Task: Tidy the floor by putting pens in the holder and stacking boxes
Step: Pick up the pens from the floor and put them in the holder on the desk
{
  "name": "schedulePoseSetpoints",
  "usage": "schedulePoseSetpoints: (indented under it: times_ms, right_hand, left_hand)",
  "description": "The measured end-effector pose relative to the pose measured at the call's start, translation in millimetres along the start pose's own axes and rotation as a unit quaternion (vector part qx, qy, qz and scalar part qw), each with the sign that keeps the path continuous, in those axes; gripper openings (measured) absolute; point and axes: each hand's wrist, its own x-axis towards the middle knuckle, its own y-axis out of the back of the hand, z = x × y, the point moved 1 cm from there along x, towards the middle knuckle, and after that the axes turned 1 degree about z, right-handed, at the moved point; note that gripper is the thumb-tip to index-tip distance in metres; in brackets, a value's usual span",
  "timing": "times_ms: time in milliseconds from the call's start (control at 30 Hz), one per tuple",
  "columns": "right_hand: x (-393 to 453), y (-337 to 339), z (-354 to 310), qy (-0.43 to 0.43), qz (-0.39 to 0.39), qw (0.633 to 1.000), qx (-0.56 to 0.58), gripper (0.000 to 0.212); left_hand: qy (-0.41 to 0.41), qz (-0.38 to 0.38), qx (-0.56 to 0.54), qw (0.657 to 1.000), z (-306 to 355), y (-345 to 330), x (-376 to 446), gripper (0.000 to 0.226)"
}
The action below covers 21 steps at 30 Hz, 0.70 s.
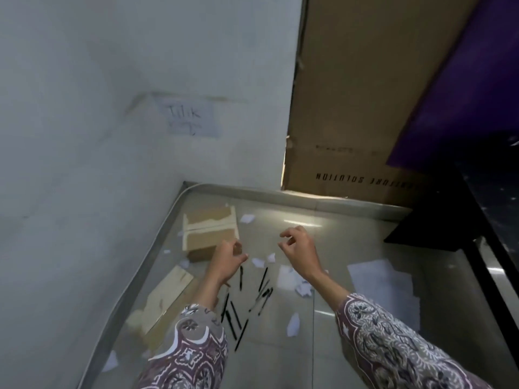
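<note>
Several black pens lie scattered on the glossy floor between my forearms, more of them by my left sleeve. A brown cardboard box with pale tape sits near the wall corner. A second flat box lies along the wall at the left. My left hand hovers just in front of the first box, fingers curled and empty. My right hand hangs above the floor to the right, fingers loosely bent, holding nothing. No pen holder is in view.
Torn white paper scraps and a larger sheet litter the floor. A white wall runs along the left. A tall cardboard carton leans in the corner. A black furniture frame stands at the right.
</note>
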Motion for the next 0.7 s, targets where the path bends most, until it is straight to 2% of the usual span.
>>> schedulePoseSetpoints:
  times_ms: [133, 400, 567, 700]
  right_hand:
    - [-34.2, -60.8, 15.3, -0.017, -0.063, 0.998, -0.004, 0.021]
    - [-86.2, -186.9, 59.4, -0.078, -0.095, 0.992, -0.018, 0.015]
    - [-113.3, -278.7, 119.5, -0.102, -0.102, 0.99, -0.005, 0.014]
    - [-124.1, -356.5, 187.1, -0.099, -0.13, 0.987, -0.004, 0.015]
  left_hand:
    - [0.049, -0.017, -0.014, 0.999, -68.5, -1.4, -18.4, 0.034]
    - [0.098, -0.057, -0.02, 0.993, -218.9, -16.5, -29.5, 0.029]
    - [0.116, -0.063, 0.0, 0.991, -330.4, -56.6, -19.2, 0.014]
    - [0.133, -0.053, 0.007, 0.99, -415.7, -116.5, -12.3, 0.014]
